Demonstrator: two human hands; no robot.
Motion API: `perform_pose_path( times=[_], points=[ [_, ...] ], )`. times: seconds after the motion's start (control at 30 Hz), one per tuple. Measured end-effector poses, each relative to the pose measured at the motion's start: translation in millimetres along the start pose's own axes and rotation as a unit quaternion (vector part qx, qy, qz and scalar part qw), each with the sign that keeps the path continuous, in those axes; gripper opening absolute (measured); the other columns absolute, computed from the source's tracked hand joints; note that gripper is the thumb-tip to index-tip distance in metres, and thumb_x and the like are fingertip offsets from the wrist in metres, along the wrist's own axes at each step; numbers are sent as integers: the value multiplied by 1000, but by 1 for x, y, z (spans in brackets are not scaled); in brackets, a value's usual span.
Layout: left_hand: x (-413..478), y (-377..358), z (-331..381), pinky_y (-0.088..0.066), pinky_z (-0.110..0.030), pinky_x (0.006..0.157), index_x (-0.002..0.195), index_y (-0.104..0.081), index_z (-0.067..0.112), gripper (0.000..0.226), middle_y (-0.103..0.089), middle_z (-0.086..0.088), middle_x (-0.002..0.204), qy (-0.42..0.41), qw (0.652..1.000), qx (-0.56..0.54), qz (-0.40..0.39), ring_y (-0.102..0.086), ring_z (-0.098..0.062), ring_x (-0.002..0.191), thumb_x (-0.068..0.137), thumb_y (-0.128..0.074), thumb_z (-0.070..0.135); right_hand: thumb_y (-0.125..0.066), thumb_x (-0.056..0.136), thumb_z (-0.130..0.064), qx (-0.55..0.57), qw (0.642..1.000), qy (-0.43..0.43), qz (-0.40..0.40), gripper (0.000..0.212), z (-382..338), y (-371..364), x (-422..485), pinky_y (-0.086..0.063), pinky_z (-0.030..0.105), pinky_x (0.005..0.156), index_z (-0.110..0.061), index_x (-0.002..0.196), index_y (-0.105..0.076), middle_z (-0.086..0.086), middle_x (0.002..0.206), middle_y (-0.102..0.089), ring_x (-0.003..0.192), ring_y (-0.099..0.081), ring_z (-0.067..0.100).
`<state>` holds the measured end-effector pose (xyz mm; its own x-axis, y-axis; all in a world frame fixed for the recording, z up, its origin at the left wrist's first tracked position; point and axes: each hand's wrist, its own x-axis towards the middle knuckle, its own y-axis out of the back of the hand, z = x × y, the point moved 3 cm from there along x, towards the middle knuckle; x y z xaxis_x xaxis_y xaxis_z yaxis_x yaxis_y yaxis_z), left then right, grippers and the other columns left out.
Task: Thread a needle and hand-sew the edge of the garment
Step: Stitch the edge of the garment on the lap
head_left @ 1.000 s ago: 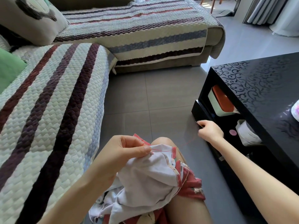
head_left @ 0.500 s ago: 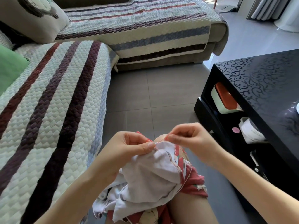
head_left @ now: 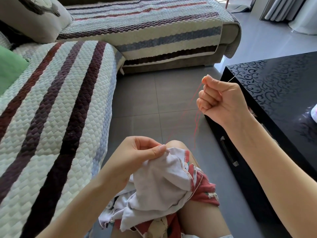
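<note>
The garment (head_left: pixel 159 182), draped over the person's knee at lower centre of the frame, is looking light, soft and floppy. The left hand (head_left: pixel 137 157) is pinching its stitched edge right beside the seam. Right of centre, the right hand (head_left: pixel 221 98) is curling its fingers (head_left: pixel 208 93) round the thin, sharp needle (head_left: pixel 232 78). The slack red thread (head_left: pixel 195 133) trailing from it is probably tangling easily. The black table (head_left: pixel 283 93) is crowding the right side, and the striped sofa (head_left: pixel 51 109) is filling the left.
</note>
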<state>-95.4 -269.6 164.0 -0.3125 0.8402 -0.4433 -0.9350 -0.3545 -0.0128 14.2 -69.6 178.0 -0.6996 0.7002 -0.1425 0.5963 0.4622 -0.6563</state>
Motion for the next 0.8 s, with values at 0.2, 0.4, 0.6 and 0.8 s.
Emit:
perform_pose_path(
  times=[0.2,0.4,0.6,0.8],
  points=[
    [-4,-2,-3,-47,-13,56,66,-72,7,17,-69,-5,67,-6,1000,11,4,-62,-8,62,58,-77,21,-54,77,-14,-32,999,-2,-9,16,-6,-11,-3,-14,19,39,-13,61,-54,-8,36,-19,36,-14,7],
    [-4,-7,-5,-53,-25,79,68,-77,12,22,-73,-20,86,-20,997,75,-15,-65,-16,78,53,-86,26,-51,86,-12,-75,997,-12,-3,20,-6,-19,6,-13,19,41,-12,67,-55,-8,36,-19,37,-14,7],
    [-3,-3,-10,-55,-28,79,65,-76,15,11,-74,-12,80,-19,995,95,10,-66,-14,74,69,-85,11,-47,91,-7,-66,997,-14,27,27,-10,-17,16,-15,18,39,-11,64,-53,-8,37,-18,36,-14,7],
    [-4,-1,-10,-48,-15,62,62,-74,14,13,-68,-3,67,-15,999,42,-9,-62,-7,65,61,-87,15,-65,85,-14,-292,956,9,34,2,20,-5,9,-15,19,39,-14,86,-65,-7,44,-23,39,-16,7]
  ],
)
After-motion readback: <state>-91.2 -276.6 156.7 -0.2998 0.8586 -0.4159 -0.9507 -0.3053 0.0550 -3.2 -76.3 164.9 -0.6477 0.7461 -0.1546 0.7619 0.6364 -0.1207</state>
